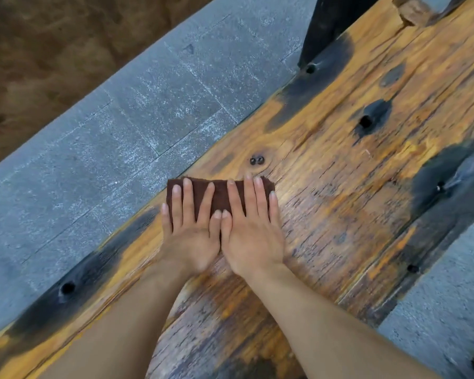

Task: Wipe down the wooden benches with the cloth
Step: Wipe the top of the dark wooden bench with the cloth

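Note:
A folded dark brown cloth (pixel 221 194) lies flat on the worn wooden bench (pixel 340 187), near the bench's left edge. My left hand (pixel 191 225) presses on the cloth's left half with straight, spread fingers. Beside it, my right hand (pixel 251 228) presses on the right half the same way, thumbs touching. Most of the cloth is hidden under my fingers. The bench planks are orange-brown with black stained patches and dark bolt holes.
Grey stone paving (pixel 121 132) runs along the bench's left side, with brown soil (pixel 39 50) beyond it. More grey paving (pixel 449 296) shows at the lower right. A black post (pixel 326 23) rises at the bench's far edge.

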A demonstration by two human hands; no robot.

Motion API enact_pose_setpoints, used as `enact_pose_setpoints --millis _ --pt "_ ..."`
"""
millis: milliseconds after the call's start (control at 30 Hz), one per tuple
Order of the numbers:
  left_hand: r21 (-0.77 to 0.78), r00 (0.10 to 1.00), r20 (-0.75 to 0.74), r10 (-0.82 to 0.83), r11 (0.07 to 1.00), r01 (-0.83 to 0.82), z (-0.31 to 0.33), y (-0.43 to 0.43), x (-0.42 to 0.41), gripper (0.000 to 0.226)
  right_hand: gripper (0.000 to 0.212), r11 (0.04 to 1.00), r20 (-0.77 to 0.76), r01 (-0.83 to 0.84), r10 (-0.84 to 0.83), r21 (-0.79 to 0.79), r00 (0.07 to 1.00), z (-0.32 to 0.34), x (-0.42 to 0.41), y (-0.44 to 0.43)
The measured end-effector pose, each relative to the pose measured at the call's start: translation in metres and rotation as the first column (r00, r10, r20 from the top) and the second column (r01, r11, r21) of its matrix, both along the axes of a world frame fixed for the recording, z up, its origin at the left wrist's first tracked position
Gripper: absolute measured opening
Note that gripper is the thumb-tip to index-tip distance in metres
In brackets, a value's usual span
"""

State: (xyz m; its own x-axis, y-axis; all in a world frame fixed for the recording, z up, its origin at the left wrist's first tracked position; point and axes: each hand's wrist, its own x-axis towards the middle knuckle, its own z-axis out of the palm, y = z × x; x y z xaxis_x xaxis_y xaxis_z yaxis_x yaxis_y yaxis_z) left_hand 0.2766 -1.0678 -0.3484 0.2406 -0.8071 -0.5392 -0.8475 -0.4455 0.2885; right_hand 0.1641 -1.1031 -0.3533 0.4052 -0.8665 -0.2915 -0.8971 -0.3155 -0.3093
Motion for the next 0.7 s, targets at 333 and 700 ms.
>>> enact_pose_setpoints --millis 333,700 --pt "0.026 0.999 -0.011 -0.051 0.998 0.051 -0.004 -0.128 -0.028 0.058 0.056 0.999 0.014 0.053 -0.053 -0.012 0.999 -0.001 -0.033 -0.119" --pt "-0.039 0.998 0.039 -0.046 0.998 0.047 -0.007 -0.159 -0.068 0.060 0.054 0.997 0.017 0.072 -0.072 -0.025 0.997 -0.001 -0.069 -0.149"
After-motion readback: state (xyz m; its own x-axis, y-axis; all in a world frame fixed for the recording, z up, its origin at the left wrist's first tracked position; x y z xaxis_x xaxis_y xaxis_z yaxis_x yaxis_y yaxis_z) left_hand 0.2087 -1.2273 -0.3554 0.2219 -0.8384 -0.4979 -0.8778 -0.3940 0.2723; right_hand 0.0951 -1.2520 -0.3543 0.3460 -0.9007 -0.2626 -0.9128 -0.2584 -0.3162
